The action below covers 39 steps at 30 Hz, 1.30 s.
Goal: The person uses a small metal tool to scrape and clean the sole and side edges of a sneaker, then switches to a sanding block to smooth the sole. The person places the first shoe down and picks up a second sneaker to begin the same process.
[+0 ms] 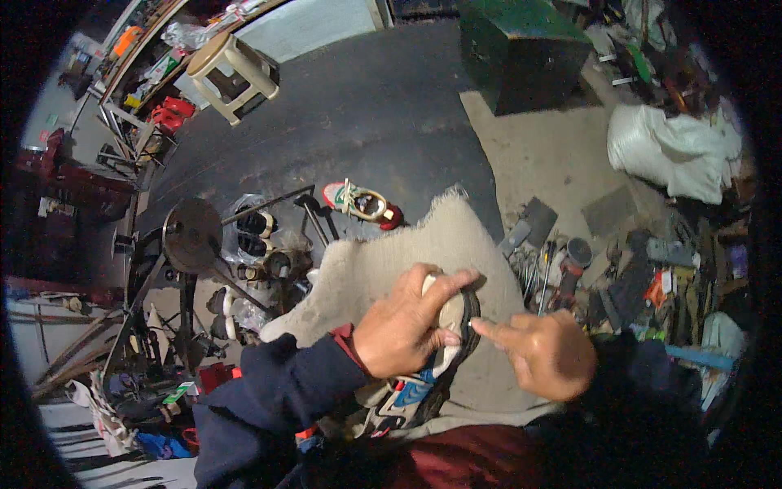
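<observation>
On the pale cloth (391,265) across my lap lies a sneaker (451,313) with a cream toe, a dark sole edge and blue patches lower down. My left hand (405,320) is wrapped over its toe, with the thumb and fingers pressing on the upper. To the right of the shoe, my right hand (542,350) is curled, its index finger pointing at the sole edge. A small pale spot shows at that fingertip. What the curled fingers hold, if anything, is hidden.
A red, white and green shoe (362,204) lies on the dark mat ahead. Left stands a metal stand with a round disc (192,235), near dark shoes (255,232). Several tools (554,273) lie right. Farther off are a plastic stool (232,73), green box (529,53) and white sack (672,151).
</observation>
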Tool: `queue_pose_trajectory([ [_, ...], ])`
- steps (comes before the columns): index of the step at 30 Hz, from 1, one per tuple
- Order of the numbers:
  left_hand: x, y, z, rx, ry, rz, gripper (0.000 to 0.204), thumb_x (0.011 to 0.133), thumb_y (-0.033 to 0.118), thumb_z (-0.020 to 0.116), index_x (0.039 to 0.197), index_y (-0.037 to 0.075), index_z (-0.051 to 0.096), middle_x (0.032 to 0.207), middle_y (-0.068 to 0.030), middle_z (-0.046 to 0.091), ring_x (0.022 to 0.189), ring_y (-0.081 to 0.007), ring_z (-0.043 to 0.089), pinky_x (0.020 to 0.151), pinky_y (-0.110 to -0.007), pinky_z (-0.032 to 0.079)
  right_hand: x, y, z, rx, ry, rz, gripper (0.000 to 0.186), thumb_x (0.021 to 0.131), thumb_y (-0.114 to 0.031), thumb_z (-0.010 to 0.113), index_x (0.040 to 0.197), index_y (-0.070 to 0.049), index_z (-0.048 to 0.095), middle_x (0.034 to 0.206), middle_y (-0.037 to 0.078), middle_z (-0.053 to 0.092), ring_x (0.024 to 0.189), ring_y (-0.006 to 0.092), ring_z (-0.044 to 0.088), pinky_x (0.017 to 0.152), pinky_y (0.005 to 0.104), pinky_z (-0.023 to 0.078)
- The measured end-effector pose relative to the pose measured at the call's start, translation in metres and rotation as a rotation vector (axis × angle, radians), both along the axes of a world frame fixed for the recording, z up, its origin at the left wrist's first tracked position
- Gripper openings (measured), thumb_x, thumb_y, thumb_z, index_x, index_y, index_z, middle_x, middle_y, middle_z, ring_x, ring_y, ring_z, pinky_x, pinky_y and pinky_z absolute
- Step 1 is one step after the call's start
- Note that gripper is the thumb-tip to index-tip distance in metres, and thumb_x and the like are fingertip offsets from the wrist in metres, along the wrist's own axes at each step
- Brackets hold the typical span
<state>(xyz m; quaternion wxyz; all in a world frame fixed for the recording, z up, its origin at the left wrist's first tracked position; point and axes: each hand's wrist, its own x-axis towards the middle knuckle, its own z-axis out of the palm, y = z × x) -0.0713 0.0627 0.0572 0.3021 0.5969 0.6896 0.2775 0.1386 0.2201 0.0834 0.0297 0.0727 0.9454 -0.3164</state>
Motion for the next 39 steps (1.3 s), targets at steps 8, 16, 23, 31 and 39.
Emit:
queue_pose_trajectory([
  [8, 0.012, 0.001, 0.006, -0.031, 0.057, 0.114, 0.074, 0.086, 0.024, 0.075, 0.152, 0.027, 0.041, 0.128, -0.0272, 0.047, 0.104, -0.0479, 0.061, 0.078, -0.051, 0.057, -0.02, 0.012, -0.005, -0.297, 0.051, 0.049, 0.039, 0.092, 0.0, 0.058, 0.129, -0.004, 0.068, 0.074, 0.015, 0.064, 0.065, 0.0339, 0.066, 0.06, 0.0415, 0.052],
  [16, 0.011, -0.003, 0.001, -0.007, 0.033, 0.173, 0.077, 0.082, 0.014, 0.072, 0.152, 0.026, 0.042, 0.122, -0.0247, 0.049, 0.1, -0.0452, 0.06, 0.077, -0.051, 0.058, -0.038, 0.005, -0.01, -0.518, -0.14, -0.171, 0.017, 0.096, -0.005, 0.066, 0.107, 0.005, 0.074, 0.073, 0.012, 0.071, 0.066, 0.0136, 0.07, 0.062, 0.0276, 0.054],
  [23, 0.003, -0.013, -0.005, 0.013, -0.057, 0.138, 0.081, 0.084, 0.021, 0.078, 0.155, 0.023, 0.039, 0.128, -0.0223, 0.052, 0.12, -0.0456, 0.054, 0.092, -0.052, 0.052, -0.037, -0.009, -0.007, -0.478, -0.05, -0.244, 0.017, 0.094, -0.005, 0.068, 0.107, 0.001, 0.076, 0.081, 0.016, 0.076, 0.07, 0.0173, 0.075, 0.064, 0.0302, 0.058],
  [31, 0.007, -0.117, 0.002, 0.258, -0.006, 0.599, 0.055, 0.095, 0.032, 0.069, 0.142, 0.008, 0.055, 0.124, -0.02, 0.067, 0.113, -0.0364, 0.067, 0.096, -0.043, 0.053, -0.013, -0.016, -0.007, -0.397, -0.03, -0.357, 0.02, 0.092, 0.0, 0.065, 0.109, 0.006, 0.075, 0.08, 0.013, 0.074, 0.067, 0.0157, 0.071, 0.064, 0.0287, 0.055],
  [39, 0.086, -0.226, -0.013, -0.216, -0.206, 0.719, 0.035, 0.098, 0.038, 0.069, 0.118, 0.01, 0.07, 0.1, -0.0151, 0.074, 0.079, -0.0309, 0.073, 0.074, -0.04, 0.055, -0.004, -0.015, -0.008, -0.435, 0.041, -0.202, 0.024, 0.102, -0.011, 0.064, 0.121, 0.001, 0.073, 0.098, 0.005, 0.073, 0.084, 0.0095, 0.062, 0.075, 0.0277, 0.052],
])
